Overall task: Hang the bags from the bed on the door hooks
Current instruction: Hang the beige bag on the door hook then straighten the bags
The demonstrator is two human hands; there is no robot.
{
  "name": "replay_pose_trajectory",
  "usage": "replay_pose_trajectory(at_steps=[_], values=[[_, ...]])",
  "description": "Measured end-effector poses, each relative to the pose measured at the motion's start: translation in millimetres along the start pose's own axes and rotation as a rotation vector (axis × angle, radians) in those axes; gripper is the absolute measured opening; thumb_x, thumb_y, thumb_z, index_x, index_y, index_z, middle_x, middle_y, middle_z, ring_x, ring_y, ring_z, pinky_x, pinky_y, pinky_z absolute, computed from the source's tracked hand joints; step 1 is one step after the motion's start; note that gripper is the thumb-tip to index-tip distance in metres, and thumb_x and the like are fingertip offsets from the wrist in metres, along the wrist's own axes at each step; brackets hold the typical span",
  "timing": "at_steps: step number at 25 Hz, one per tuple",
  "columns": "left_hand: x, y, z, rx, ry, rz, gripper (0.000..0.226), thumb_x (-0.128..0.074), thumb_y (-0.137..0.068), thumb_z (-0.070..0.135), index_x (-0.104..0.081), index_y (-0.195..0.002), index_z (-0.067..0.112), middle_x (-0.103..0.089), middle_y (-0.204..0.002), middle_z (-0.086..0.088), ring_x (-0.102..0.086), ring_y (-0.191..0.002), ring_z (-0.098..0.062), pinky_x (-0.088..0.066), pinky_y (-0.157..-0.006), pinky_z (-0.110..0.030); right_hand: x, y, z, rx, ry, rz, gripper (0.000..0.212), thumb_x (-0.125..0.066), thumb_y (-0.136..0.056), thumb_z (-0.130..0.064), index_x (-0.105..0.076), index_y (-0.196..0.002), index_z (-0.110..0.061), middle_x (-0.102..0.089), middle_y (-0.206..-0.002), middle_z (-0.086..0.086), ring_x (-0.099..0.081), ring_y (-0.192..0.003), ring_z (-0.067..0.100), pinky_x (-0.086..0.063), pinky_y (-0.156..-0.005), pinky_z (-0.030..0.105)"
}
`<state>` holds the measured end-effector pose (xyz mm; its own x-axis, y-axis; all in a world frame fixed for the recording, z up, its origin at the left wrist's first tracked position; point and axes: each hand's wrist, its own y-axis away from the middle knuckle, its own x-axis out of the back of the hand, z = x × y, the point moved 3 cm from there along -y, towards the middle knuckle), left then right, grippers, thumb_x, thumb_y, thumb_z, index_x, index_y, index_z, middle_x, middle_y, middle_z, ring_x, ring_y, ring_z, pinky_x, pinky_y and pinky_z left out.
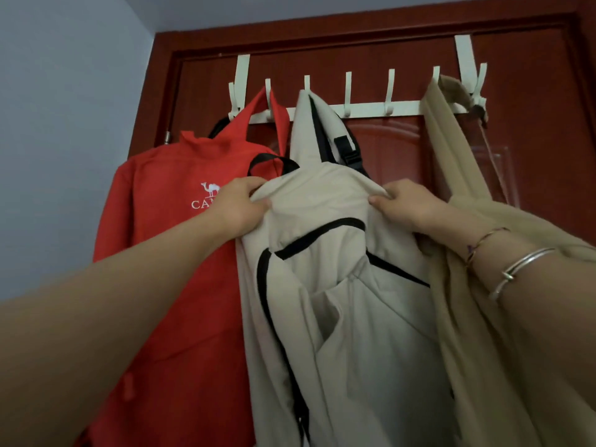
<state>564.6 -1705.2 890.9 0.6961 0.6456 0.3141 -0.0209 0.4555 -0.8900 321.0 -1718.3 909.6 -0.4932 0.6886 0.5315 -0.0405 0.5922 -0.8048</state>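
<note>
A cream backpack with black zip trim hangs by one strap from a hook of the white over-door rack. My left hand grips the bag's top left corner. My right hand pinches its top right corner. A red bag with a white camel logo hangs to the left from another hook. On the right a tan bag hangs by its long strap from a hook near the rack's right end.
The rack sits over a dark red door. Two bare hooks stand between the cream and tan bags. A pale blue wall lies left of the door frame. Bracelets circle my right wrist.
</note>
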Motion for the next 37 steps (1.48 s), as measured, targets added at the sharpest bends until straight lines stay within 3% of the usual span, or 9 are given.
replay_pose_trajectory(at_steps=[4, 6, 12, 17, 21, 26, 28, 32, 37], values=[[7, 18, -2, 0.514, 0.232, -0.287, 0.066, -0.078, -0.066, 0.021, -0.046, -0.124, 0.015, -0.063, -0.108, -0.006, -0.066, -0.096, -0.025, -0.058, -0.067, -0.035, 6, 4, -1, -0.066, 0.025, -0.038, 0.021, -0.046, -0.094, -0.023, -0.056, -0.091, -0.005, -0.057, -0.102, 0.021, -0.054, -0.095, 0.031, -0.034, -0.073, 0.028], [6, 30, -4, 0.545, 0.196, -0.447, 0.066, -0.080, -0.067, 0.014, -0.049, -0.126, 0.012, -0.065, -0.116, -0.009, -0.068, -0.098, -0.027, -0.061, -0.067, -0.039, 3, 5, -1, -0.101, 0.042, -0.061, 0.025, -0.044, -0.094, -0.018, -0.059, -0.100, 0.001, -0.059, -0.109, 0.025, -0.055, -0.097, 0.032, -0.034, -0.073, 0.028], [24, -19, 19, 0.111, 0.124, 0.057, 0.035, -0.077, -0.075, 0.024, -0.072, -0.105, 0.006, -0.074, -0.105, -0.015, -0.068, -0.100, -0.031, -0.054, -0.090, -0.045, -4, 8, 15, -0.122, 0.217, -0.175, 0.033, -0.038, -0.094, -0.010, -0.059, -0.116, 0.005, -0.060, -0.124, 0.025, -0.057, -0.113, 0.035, -0.042, -0.083, 0.031], [26, 0, -44, 0.331, 0.023, -0.029, 0.045, -0.072, -0.078, 0.041, -0.072, -0.094, -0.001, -0.066, -0.083, -0.011, -0.059, -0.076, -0.023, -0.043, -0.067, -0.030, -51, 25, -4, -0.032, 0.266, -0.214, 0.036, -0.033, -0.094, -0.012, -0.049, -0.125, -0.006, -0.054, -0.132, 0.022, -0.053, -0.118, 0.035, -0.043, -0.098, 0.039], [43, 18, -50, 0.255, 0.055, -0.008, 0.051, -0.070, -0.073, 0.055, -0.070, -0.086, 0.006, -0.061, -0.081, -0.004, -0.055, -0.066, -0.016, -0.041, -0.057, -0.027, -47, 33, -32, -0.080, 0.301, 0.017, 0.031, -0.037, -0.090, -0.014, -0.045, -0.119, -0.006, -0.052, -0.127, 0.022, -0.051, -0.115, 0.039, -0.043, -0.089, 0.046], [117, 2, -65, 0.173, -0.148, 0.400, 0.054, -0.061, -0.083, 0.048, -0.051, -0.122, 0.012, -0.058, -0.126, -0.012, -0.054, -0.115, -0.030, -0.041, -0.095, -0.038, -22, 21, -123, 0.344, -0.099, 0.373, 0.049, -0.042, -0.080, -0.001, -0.047, -0.129, -0.007, -0.052, -0.131, 0.016, -0.044, -0.123, 0.032, -0.038, -0.097, 0.040], [133, 2, -92, 0.316, -0.301, 0.307, 0.061, -0.062, -0.084, 0.038, -0.039, -0.136, 0.014, -0.047, -0.138, -0.016, -0.044, -0.128, -0.039, -0.034, -0.106, -0.043, -20, 6, -158, 0.407, -0.225, 0.328, 0.047, -0.038, -0.084, -0.009, -0.051, -0.129, -0.013, -0.057, -0.130, 0.012, -0.048, -0.123, 0.027, -0.038, -0.101, 0.037], [122, 3, -117, 0.224, 0.083, 0.025, 0.044, -0.054, -0.091, 0.007, -0.046, -0.134, 0.013, -0.059, -0.130, -0.017, -0.057, -0.118, -0.034, -0.044, -0.104, -0.044, -58, -26, -222, 0.475, 0.049, 0.161, 0.041, -0.039, -0.090, -0.027, -0.051, -0.129, -0.020, -0.058, -0.129, 0.012, -0.050, -0.122, 0.030, -0.039, -0.102, 0.043], [99, -1, -113, 0.112, 0.444, -0.278, 0.032, -0.049, -0.097, 0.022, -0.059, -0.127, 0.017, -0.070, -0.108, -0.006, -0.069, -0.077, -0.004, -0.057, -0.069, -0.019, -101, -45, -234, 0.401, 0.325, -0.028, 0.046, -0.028, -0.094, -0.042, -0.040, -0.138, -0.034, -0.032, -0.155, 0.002, -0.016, -0.146, 0.029, -0.010, -0.115, 0.055]])
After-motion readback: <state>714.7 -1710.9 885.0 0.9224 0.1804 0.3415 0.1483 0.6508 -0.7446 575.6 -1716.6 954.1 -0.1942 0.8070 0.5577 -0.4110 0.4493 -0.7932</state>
